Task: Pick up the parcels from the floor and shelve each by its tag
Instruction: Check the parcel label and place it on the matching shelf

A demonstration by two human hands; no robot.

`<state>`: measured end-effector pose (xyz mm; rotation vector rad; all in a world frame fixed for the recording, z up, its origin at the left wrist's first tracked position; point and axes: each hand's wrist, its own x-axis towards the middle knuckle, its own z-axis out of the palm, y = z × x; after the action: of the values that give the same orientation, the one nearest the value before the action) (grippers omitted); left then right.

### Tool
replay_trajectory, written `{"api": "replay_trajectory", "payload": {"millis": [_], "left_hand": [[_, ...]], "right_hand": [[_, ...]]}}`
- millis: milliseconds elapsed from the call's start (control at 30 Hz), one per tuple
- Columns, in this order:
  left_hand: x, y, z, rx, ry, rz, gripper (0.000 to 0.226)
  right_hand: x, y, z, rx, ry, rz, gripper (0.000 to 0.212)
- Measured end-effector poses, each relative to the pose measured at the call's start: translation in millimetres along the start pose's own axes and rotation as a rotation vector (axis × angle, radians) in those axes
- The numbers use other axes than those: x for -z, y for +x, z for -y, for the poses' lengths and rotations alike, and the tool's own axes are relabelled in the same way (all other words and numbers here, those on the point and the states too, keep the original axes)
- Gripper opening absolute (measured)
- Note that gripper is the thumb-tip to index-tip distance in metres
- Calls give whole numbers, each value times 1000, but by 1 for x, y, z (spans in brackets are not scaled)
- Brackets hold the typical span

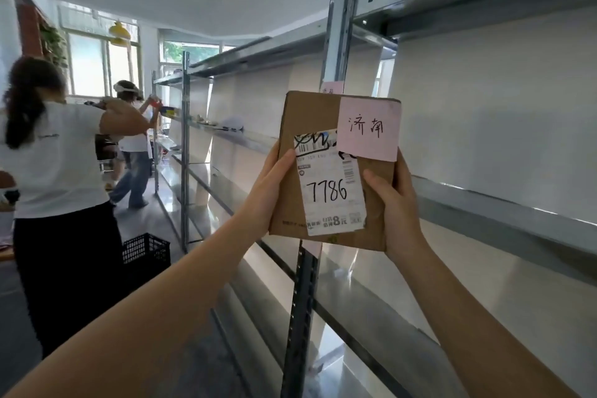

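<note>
Both hands, left hand and right hand, clamp parcel edges; match pink tag to upright's label before shelving.

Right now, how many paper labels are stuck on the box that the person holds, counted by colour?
Pink labels on the box: 1
White labels: 1
Total: 2
The left hand and the right hand both hold it.
</note>
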<state>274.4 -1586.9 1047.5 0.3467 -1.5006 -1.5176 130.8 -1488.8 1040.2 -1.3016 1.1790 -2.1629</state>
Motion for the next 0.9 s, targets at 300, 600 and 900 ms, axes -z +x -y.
{"api": "replay_trajectory", "payload": {"millis": [300,600,900], "left_hand": [[5,102,42,131,-156,138,48],[-6,208,49,236,-272,440,37],[-39,269,59,582,-124,449,14]], "right_hand": [[4,63,-28,75,-130,-179,63],[11,136,-27,-30,-134,-450,47],[47,208,-23,-520,-298,-639,16]]}}
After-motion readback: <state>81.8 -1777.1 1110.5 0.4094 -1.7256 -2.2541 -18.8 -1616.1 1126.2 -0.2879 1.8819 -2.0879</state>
